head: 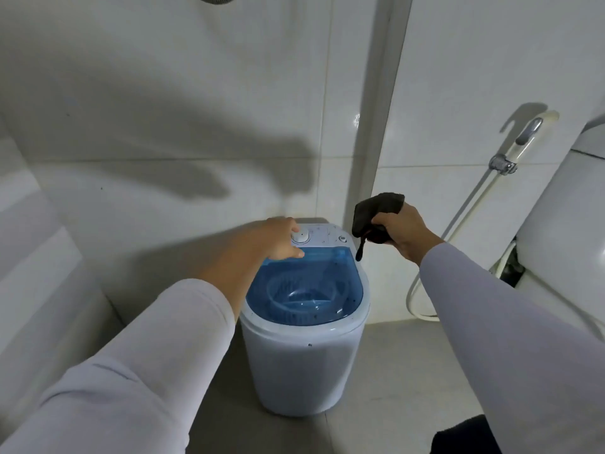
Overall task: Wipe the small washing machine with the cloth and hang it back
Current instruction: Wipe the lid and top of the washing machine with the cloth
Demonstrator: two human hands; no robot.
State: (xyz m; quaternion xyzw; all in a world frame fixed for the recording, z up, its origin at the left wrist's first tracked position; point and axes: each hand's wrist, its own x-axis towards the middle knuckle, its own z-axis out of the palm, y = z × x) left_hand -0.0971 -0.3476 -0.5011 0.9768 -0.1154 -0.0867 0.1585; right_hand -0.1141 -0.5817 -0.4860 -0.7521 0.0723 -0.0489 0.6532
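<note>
A small white washing machine (304,362) with a blue see-through lid stands on the grey floor against the tiled wall. My left hand (278,237) rests on its top back left, fingers at the round white dial (300,236). My right hand (404,232) hovers just right of the machine's back corner, shut on a dark bunched cloth (376,213); a dark loop of the cloth hangs down over the lid's edge.
A white toilet (569,231) fills the right side. A bidet sprayer (523,139) sits in its wall holder, its hose (425,283) looping to the floor. A white ledge (39,263) runs along the left. A vertical pipe (383,109) rises behind the machine.
</note>
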